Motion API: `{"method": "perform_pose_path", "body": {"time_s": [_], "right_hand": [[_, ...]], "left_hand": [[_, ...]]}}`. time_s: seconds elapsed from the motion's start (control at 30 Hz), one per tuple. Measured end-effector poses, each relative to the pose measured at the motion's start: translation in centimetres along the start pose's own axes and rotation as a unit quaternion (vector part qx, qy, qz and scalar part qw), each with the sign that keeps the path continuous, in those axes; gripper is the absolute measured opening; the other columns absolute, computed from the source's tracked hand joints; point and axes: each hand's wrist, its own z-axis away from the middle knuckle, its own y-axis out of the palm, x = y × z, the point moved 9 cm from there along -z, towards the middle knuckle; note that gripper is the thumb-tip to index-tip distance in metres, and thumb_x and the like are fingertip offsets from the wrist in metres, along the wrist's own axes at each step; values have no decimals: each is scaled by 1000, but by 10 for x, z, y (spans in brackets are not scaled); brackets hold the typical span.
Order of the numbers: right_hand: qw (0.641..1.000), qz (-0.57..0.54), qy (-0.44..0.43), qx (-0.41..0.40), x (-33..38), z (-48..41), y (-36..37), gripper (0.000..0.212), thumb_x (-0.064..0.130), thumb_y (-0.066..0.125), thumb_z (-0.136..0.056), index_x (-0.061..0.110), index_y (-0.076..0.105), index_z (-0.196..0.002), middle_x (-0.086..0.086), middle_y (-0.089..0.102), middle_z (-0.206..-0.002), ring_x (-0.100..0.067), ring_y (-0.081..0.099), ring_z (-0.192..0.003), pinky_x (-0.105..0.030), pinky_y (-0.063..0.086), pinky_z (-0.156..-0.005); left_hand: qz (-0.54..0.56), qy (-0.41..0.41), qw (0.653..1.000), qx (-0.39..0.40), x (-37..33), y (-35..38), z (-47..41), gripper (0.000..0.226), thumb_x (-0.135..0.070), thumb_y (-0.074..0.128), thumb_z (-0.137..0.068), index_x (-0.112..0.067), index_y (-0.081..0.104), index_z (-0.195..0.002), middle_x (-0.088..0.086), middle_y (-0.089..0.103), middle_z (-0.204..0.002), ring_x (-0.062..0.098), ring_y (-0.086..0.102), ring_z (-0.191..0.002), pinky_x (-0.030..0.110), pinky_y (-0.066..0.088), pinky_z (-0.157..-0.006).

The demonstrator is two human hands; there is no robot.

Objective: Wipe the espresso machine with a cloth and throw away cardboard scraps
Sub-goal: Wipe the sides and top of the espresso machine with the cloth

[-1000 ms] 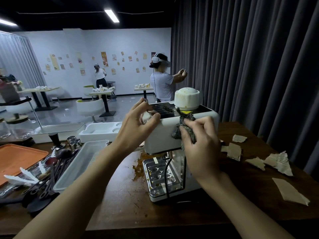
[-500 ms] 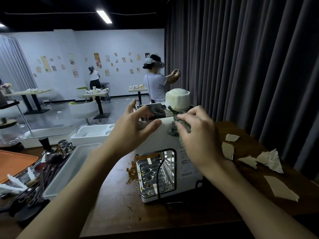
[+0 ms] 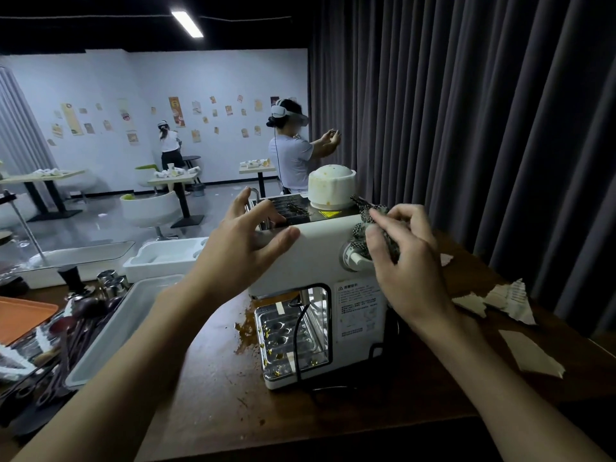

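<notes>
Right hand pinches cloth above label

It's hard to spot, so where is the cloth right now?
The cloth is bunched in the right hand, held against the top edge of the machine, just above its knob.

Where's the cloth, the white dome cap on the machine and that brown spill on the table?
cloth (image 3: 361, 228), head view, exposed checkered bunch.
white dome cap (image 3: 331, 191), head view, front of its side wall.
brown spill (image 3: 248, 323), head view, middle of the stain.
</notes>
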Motion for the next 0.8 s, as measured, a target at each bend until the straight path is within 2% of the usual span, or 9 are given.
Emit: {"method": "perform_pose_path", "body": {"time_s": [0.07,0.13,0.27,0.43,0.5,0.57,0.63,0.8], "right_hand": [[1000,-6,-4,9,-4,9,2,44,23,56,-94,0,57,-131,-2,43,-118,-6,41,-113,-4,28,-100],[1000,-13,-6,0,-10,18,1,45,22,59,-93,1,55,-133,-3,43,-121,-7,41,-118,-8,30,-103],[997,-25,13,-68,-20,32,-4,40,24,61,-94,2,60,-127,0,47,-118,-5,45,-114,-9,36,-99],[989,-21,78,-126,-37,54,-5,28,8,66,-90,1,66,-117,-7,57,-109,1,46,-105,-3,35,-92],[987,-33,102,-119,-41,67,3,31,9,70,-85,1,67,-115,-5,57,-109,-2,49,-104,-9,43,-91],[987,-41,115,-105,-39,78,15,31,11,74,-81,1,68,-109,-1,56,-107,-9,55,-101,-21,53,-87],[987,-41,118,-100,-30,86,24,30,15,77,-80,3,69,-105,-1,57,-105,-11,57,-98,-28,55,-83],[992,-50,71,-88,6,91,45,35,7,81,-77,4,70,-109,-5,61,-106,-8,56,-103,-26,51,-87]], "left_hand": [[-1,3,1000,-7,-1,-1,0,54,-69,47,-79,-24,64,-104,14,31,-159,23,18,-152,44,39,-103],[1,6,1000,-11,0,0,-1,54,-70,48,-80,-24,64,-104,14,31,-158,24,19,-152,43,39,-102],[-9,10,1000,-6,2,2,-1,60,-80,44,-78,-29,63,-103,13,29,-160,26,24,-150,41,40,-99],[-13,12,1000,-2,3,2,-2,60,-80,46,-80,-28,63,-105,13,28,-160,28,27,-148,40,40,-99],[-11,7,1000,-7,3,1,-2,56,-76,50,-82,-27,63,-105,12,27,-161,27,28,-148,40,40,-100],[-6,6,1000,-10,3,0,-2,53,-70,50,-80,-26,63,-105,11,27,-161,25,25,-149,42,40,-101],[0,9,1000,-9,3,1,-2,49,-68,51,-81,-26,63,-105,12,27,-160,24,21,-151,44,39,-104],[2,12,1000,-13,6,1,-2,47,-70,51,-82,-30,61,-103,11,29,-159,21,23,-150,40,40,-102]]}}
